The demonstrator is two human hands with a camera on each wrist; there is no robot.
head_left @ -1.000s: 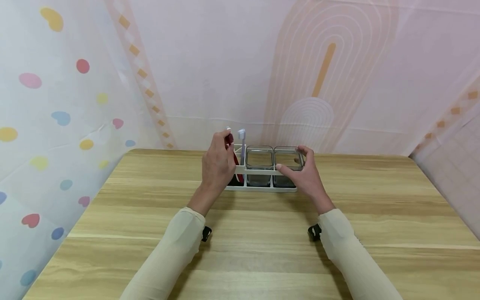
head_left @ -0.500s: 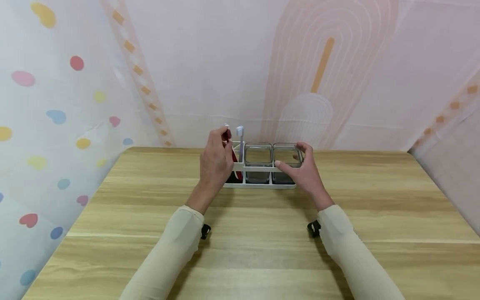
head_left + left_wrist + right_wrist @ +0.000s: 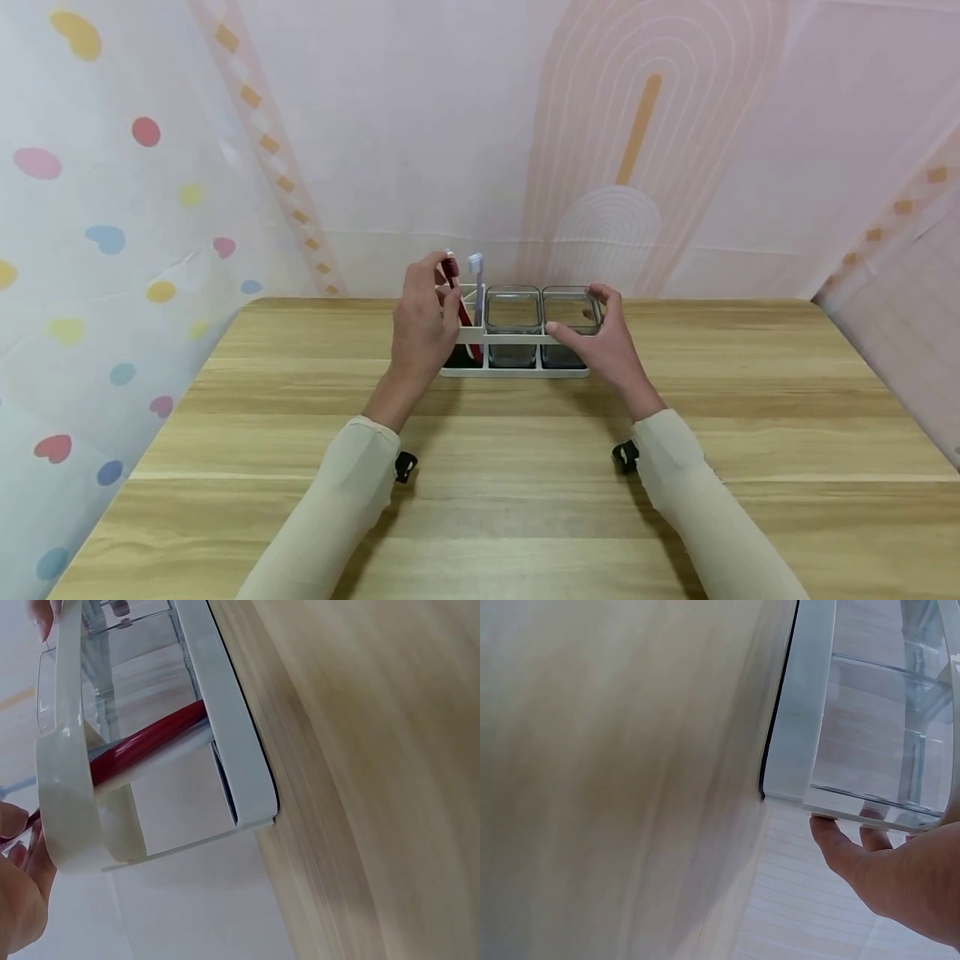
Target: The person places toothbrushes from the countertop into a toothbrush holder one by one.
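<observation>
From the head view I see my left hand (image 3: 423, 329) raised at the left end of a white rack (image 3: 514, 369), its fingers (image 3: 433, 268) pinched round the top of a red toothbrush (image 3: 455, 290). The brush stands tilted in the rack's end compartment, and in the left wrist view its red handle (image 3: 146, 744) runs slantwise through that compartment, behind the rack's white top rail (image 3: 64, 735). Just to the right of my left fingers a pale toothbrush (image 3: 476, 287) stands nearly upright in the same end of the rack, its head level with my fingertips; I cannot tell whether the two brushes touch.

My right hand (image 3: 606, 348) is at the other end of the rack. Its fingers (image 3: 604, 296) are curled over the far rim of the right glass cup (image 3: 569, 315) and the thumb lies along the near rim, so the hand grips that cup from above. In the right wrist view the fingertips (image 3: 826, 831) press under the clear edge of the cup (image 3: 877, 750), beside the rack's white frame (image 3: 804, 705).

Between my two hands sits a second glass cup (image 3: 513, 318), in the middle compartment, touching neither hand.

The rack rests on a wooden surface (image 3: 517, 475) near its far edge, with both my sleeved forearms stretched over it. A patterned cloth backdrop (image 3: 637, 125) hangs behind.
</observation>
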